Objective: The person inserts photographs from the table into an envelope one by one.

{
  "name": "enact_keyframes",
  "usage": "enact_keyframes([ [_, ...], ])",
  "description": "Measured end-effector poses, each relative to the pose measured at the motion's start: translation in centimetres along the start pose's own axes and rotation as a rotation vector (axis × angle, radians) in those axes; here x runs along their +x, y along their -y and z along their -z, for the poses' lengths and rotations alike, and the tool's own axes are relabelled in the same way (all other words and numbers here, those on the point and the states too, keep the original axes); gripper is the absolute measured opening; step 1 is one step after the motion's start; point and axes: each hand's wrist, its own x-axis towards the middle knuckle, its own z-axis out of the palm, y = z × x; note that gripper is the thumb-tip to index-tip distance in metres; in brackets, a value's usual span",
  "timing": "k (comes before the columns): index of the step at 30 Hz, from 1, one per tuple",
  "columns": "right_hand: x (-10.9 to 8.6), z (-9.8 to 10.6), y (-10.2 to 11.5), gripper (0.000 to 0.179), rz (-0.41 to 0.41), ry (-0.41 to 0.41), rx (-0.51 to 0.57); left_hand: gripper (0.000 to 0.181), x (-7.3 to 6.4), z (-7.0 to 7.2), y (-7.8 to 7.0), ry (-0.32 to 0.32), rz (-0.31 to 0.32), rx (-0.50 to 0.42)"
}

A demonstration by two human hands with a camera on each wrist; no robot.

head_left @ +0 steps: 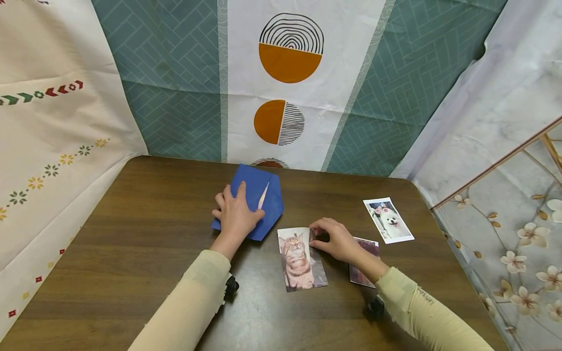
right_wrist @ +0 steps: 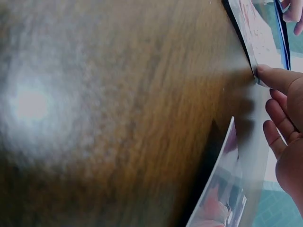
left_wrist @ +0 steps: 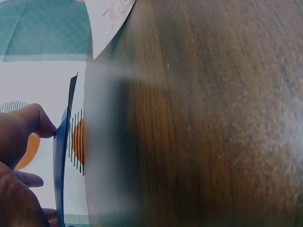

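A blue paper envelope (head_left: 271,207) lies toward the back of the table with its flap side up, a pale slit of its inside showing. My left hand (head_left: 237,210) rests on it with fingers spread; in the left wrist view the thumb (left_wrist: 43,124) touches the envelope (left_wrist: 60,165), seen edge-on. My right hand (head_left: 335,240) pinches the upper right edge of a cat photo (head_left: 297,263), which stands out to the left of the fingers. In the right wrist view the thumb (right_wrist: 279,78) presses on the photo's corner (right_wrist: 258,38).
Partly under my right wrist lies another photo (head_left: 362,275), dark and purplish, its picture mostly covered. A white dog photo (head_left: 389,222) lies at the back right of the brown wooden table (head_left: 153,273). Patterned cloths (head_left: 175,87) hang behind and beside the table.
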Motion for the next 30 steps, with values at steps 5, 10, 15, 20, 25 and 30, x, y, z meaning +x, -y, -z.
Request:
enact_keyframes([
  [5,0.1,-0.2,0.2,0.024,-0.001,-0.026,0.046,0.097,0.0,0.0,0.0,0.005,0.002,-0.003],
  [10,0.5,-0.1,0.4,0.017,-0.031,-0.068,0.132,0.097,0.1,-0.2,0.2,0.002,-0.002,0.007],
  [15,1.2,0.7,0.5,0.015,-0.114,-0.087,0.240,0.097,0.1,-0.2,0.2,0.000,-0.002,0.010],
  [20,2.4,1.6,0.6,0.017,-0.189,-0.074,0.385,0.097,0.1,-0.1,0.2,0.002,0.004,0.011],
  [25,3.8,2.1,0.4,0.018,-0.239,-0.075,0.521,0.095,0.1,-0.1,0.0,0.002,0.004,0.006],
  [30,5.3,2.3,0.4,0.017,-0.250,-0.067,0.539,0.094,0.0,0.0,-0.1,-0.004,-0.001,0.002],
])
